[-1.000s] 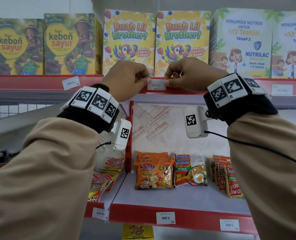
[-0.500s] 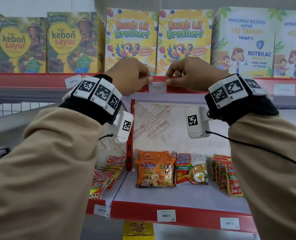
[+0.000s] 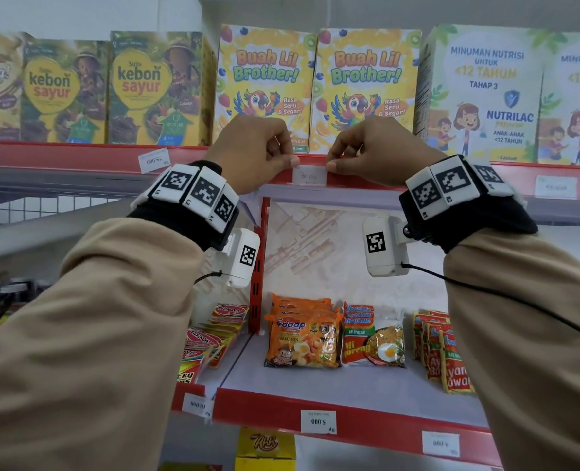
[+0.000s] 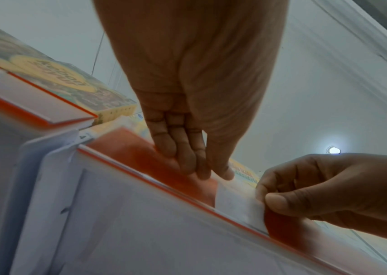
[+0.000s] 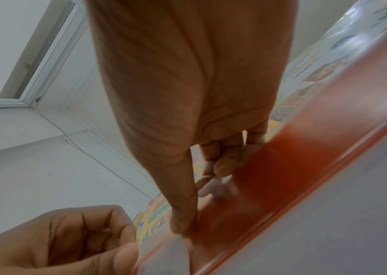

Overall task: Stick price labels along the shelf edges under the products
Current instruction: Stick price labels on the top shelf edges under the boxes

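A: Where is the price label?

B: On the red shelf edge of the upper shelf, near the middle of the head view, just under the two yellow Buah Lil Brother boxes. The left hand pinches its upper corner at 9 o'clock, the right hand the corner at 3 o'clock.

A: And the fingers?

B: On both hands thumb and forefinger are pressed together on the label; the other fingers are curled in. From the left wrist, the left fingertips rest against the red strip and the right thumb lies on the label's far end.

A: How many labels in all?

B: On the upper edge, four: the held one, a tilted one at 9 o'clock of it, one partly cut off at the left border, and one at 3 o'clock under the Nutrilac boxes. On the lower shelf edge, three more.

A: Boxes?

B: Two Kebon Sayur boxes, two Buah Lil Brother, two Nutrilac, plus one cut off at far left. Below lie noodle packets in stacks; I cannot count them.
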